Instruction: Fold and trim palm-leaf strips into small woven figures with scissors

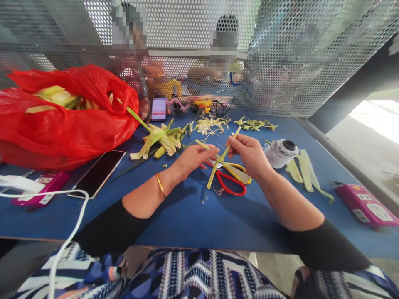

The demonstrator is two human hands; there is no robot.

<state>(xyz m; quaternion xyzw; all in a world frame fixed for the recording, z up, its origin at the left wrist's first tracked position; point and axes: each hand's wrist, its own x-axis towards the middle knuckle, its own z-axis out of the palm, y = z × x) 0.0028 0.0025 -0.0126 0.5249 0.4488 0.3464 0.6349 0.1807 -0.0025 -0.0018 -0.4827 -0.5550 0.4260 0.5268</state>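
Observation:
Between my hands is a small piece of pale green husk strips [220, 159], crossed and joined at the middle. My left hand [199, 157] pinches one strip end from the left. My right hand [246, 148] grips another strip near its upper end, thumb and fingers closed. Under the crossed strips lie scissors [231, 182] with one red and one yellow handle; their blades are partly hidden. A spool of white thread [281, 153] lies right of my right hand, with loose husk pieces [304, 170] beside it.
A red plastic bag [93, 120] of husks fills the left, near a husk bundle [162, 139]. A dark phone [98, 172], a magenta box with a white cable [45, 189] and another magenta box [366, 203] lie around. Husk scraps [212, 125] sit before a perforated metal screen [193, 25]; people are behind it.

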